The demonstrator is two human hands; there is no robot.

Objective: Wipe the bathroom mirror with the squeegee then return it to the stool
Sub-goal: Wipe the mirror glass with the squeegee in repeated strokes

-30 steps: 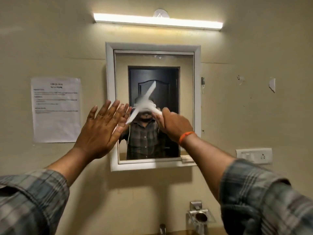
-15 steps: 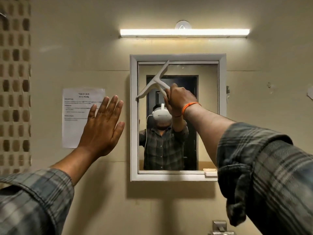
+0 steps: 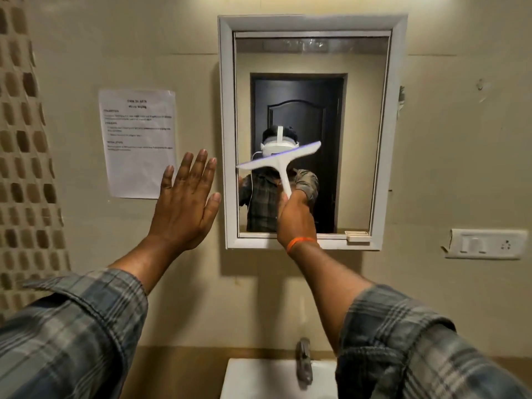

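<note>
One white squeegee (image 3: 283,161) was in view, held up in front of the mirror (image 3: 359,139); its blade sloped upward from lower left to upper right across the lower middle of the glass; whether the blade edge touched the glass could not be determined. The handle ran down from the blade's centre into the right hand (image 3: 295,218), which was clenched around the handle's lower end, so that end was hidden inside the fist; an orange band (image 3: 300,243) circled the right wrist. The left hand (image 3: 185,205) was released and grasped nothing; its fingers were spread, the palm faced the wall, and it stood just beside the left side of the mirror's white frame (image 3: 227,139); contact with the wall could not be confirmed. Both plaid sleeves were cut off by the lower edge of the view. Part of the reflected figure was hidden behind the squeegee and the right hand. A printed paper sheet (image 3: 138,142) hung on the wall left of the mirror; its text was too small to read. A switch plate (image 3: 486,244) sat on the wall to the right. Below, a tap (image 3: 305,361) rose over a white basin (image 3: 259,381); the basin was cut off at the bottom and partly covered by the right sleeve.
</note>
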